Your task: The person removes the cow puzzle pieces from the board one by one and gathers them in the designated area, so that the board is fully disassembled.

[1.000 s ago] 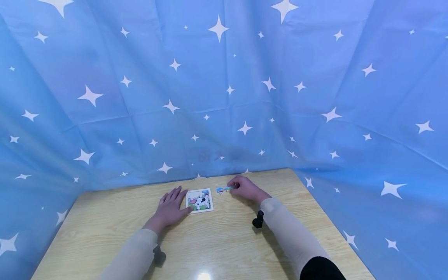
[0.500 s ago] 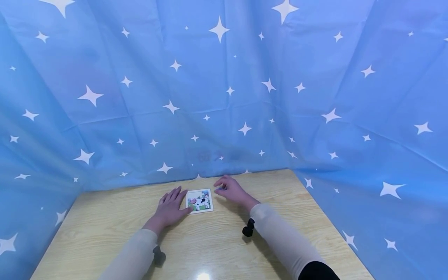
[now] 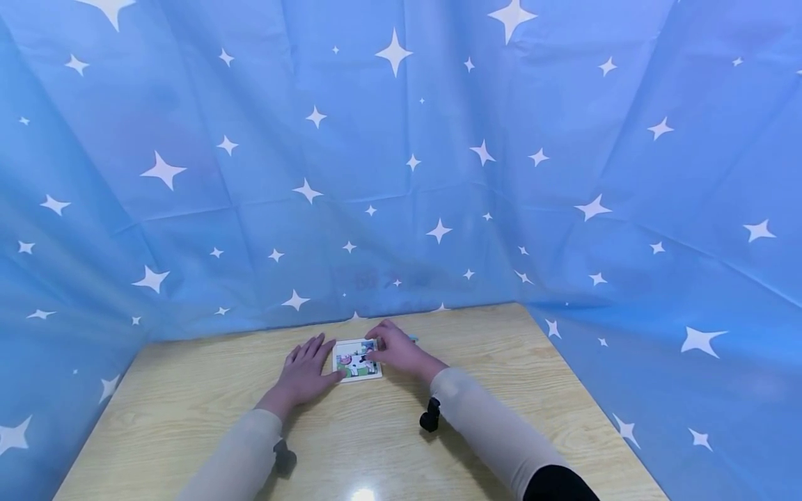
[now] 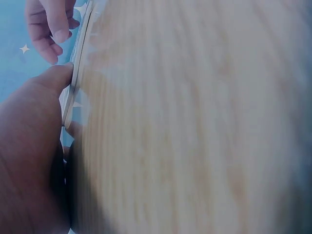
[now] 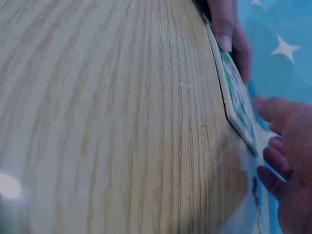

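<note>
A small square picture puzzle (image 3: pixel 358 364) with a cow on it lies on the table in a pale frame. My left hand (image 3: pixel 302 376) rests flat at its left side, fingers spread, thumb on the near left corner. Its thumb (image 4: pixel 61 75) touches the frame edge in the left wrist view. My right hand (image 3: pixel 397 349) is over the puzzle's right part, thumb and forefinger apart and bent. I cannot tell whether a piece is between them. A blue puzzle piece (image 3: pixel 413 339) shows behind that hand; the other loose bits are hidden by it.
The wooden table (image 3: pixel 363 438) reaches back to a blue star-printed curtain (image 3: pixel 401 174), which also hangs along both sides. Loose pieces (image 5: pixel 256 191) show dimly on the table in the right wrist view. A black device (image 3: pixel 429 416) is at the right wrist.
My right hand has moved left from the loose pieces onto the right part of the puzzle. The left hand and the puzzle frame have stayed in place.
</note>
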The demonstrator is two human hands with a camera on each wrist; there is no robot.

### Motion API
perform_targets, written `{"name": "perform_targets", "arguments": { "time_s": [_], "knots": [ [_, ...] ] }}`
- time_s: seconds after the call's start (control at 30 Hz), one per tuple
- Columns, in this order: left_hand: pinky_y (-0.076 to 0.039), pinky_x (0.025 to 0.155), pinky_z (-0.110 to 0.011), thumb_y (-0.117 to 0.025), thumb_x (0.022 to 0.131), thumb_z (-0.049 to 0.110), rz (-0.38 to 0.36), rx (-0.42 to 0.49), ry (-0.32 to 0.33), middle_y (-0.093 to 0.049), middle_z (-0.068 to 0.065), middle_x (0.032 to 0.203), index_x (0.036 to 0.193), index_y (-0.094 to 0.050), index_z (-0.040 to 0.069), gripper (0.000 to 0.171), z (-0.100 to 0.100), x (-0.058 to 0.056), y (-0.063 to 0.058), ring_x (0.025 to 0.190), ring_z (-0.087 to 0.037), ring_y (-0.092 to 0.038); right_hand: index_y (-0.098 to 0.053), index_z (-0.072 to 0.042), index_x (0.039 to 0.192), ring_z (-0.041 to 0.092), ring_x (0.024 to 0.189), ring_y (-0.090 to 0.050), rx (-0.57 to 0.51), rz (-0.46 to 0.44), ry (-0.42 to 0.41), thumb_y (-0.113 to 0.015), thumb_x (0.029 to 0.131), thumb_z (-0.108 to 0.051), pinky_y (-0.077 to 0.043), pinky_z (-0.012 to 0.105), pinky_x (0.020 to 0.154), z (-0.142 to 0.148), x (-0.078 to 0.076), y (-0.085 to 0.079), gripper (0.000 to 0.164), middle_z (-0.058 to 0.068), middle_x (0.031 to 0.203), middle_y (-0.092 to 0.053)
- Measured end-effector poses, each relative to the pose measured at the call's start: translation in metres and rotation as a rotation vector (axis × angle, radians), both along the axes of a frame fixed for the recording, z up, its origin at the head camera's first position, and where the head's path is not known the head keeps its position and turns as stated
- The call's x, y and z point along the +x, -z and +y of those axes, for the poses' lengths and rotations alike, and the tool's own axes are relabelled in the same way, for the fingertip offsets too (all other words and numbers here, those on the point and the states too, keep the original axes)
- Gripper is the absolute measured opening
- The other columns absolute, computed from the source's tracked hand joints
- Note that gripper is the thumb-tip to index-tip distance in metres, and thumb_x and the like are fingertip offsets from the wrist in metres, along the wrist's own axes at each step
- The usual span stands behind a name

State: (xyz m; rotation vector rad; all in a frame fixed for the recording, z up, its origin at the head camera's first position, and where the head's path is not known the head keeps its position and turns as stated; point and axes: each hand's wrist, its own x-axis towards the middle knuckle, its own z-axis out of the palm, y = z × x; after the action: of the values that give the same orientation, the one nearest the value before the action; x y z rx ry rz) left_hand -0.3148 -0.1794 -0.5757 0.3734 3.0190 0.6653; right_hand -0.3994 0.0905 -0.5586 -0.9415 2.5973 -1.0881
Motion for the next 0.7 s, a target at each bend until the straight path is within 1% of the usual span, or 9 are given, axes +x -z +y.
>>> {"name": "perform_targets", "arguments": {
  "time_s": [0.17,0.3,0.4,0.47,0.57,0.6,0.7],
  "knots": [
    [-0.014,0.130,-0.072,-0.062,0.107,0.059,-0.001,0.002,0.006,-0.027,-0.024,0.179,0.172,-0.038,0.010,0.085,0.001,0.000,-0.001,0.166,-0.047,-0.020,-0.072,-0.007,0.140,0.012,0.095,-0.059,0.093,0.067,-0.025,-0.082,0.104,-0.028,-0.055,0.031,0.089,-0.008,0.001,0.000,0.043,0.002,0.125,-0.060],
    [-0.015,0.130,-0.072,-0.061,0.108,0.060,0.001,-0.003,0.011,-0.027,-0.024,0.179,0.173,-0.038,0.010,0.085,0.001,-0.001,0.001,0.166,-0.048,-0.020,-0.073,-0.009,0.139,0.013,0.100,-0.060,0.160,0.088,-0.019,-0.083,0.103,-0.029,-0.056,0.033,0.093,-0.012,0.003,-0.002,0.043,0.002,0.126,-0.060],
    [-0.014,0.130,-0.072,-0.060,0.108,0.061,0.003,-0.005,0.011,-0.026,-0.023,0.180,0.173,-0.037,0.010,0.086,0.000,-0.001,0.001,0.167,-0.047,-0.020,-0.074,-0.010,0.138,0.015,0.107,-0.062,0.186,0.079,0.002,-0.084,0.102,-0.030,-0.056,0.035,0.098,-0.015,0.004,-0.005,0.042,0.002,0.126,-0.061],
    [-0.013,0.130,-0.073,-0.060,0.107,0.062,0.008,0.001,0.010,-0.026,-0.024,0.180,0.173,-0.037,0.010,0.087,0.000,-0.001,0.001,0.167,-0.047,-0.020,-0.075,-0.009,0.136,0.016,0.112,-0.063,0.184,0.061,0.019,-0.085,0.102,-0.030,-0.056,0.037,0.101,-0.016,0.004,-0.007,0.041,0.003,0.127,-0.062],
    [-0.013,0.130,-0.073,-0.061,0.107,0.061,0.017,0.015,0.015,-0.027,-0.025,0.179,0.172,-0.039,0.008,0.087,-0.001,-0.001,0.001,0.166,-0.049,-0.020,-0.075,-0.009,0.136,0.018,0.114,-0.063,0.185,0.032,0.034,-0.085,0.102,-0.030,-0.056,0.040,0.104,-0.018,0.005,-0.009,0.041,0.004,0.128,-0.063],
    [-0.013,0.129,-0.074,-0.059,0.107,0.062,0.027,0.032,0.024,-0.028,-0.026,0.178,0.172,-0.038,0.008,0.087,-0.002,-0.002,0.005,0.166,-0.049,-0.020,-0.075,-0.009,0.137,0.019,0.115,-0.064,0.185,0.023,0.037,-0.085,0.102,-0.029,-0.056,0.041,0.104,-0.018,0.005,-0.010,0.042,0.005,0.128,-0.063],
    [-0.011,0.129,-0.075,-0.059,0.106,0.064,0.034,0.059,0.035,-0.027,-0.028,0.178,0.171,-0.038,0.007,0.089,-0.003,-0.002,0.007,0.165,-0.051,-0.019,-0.074,-0.008,0.138,0.020,0.116,-0.064,0.202,0.014,0.043,-0.084,0.102,-0.029,-0.055,0.041,0.106,-0.020,0.005,-0.012,0.042,0.005,0.128,-0.063]
  ]
}}
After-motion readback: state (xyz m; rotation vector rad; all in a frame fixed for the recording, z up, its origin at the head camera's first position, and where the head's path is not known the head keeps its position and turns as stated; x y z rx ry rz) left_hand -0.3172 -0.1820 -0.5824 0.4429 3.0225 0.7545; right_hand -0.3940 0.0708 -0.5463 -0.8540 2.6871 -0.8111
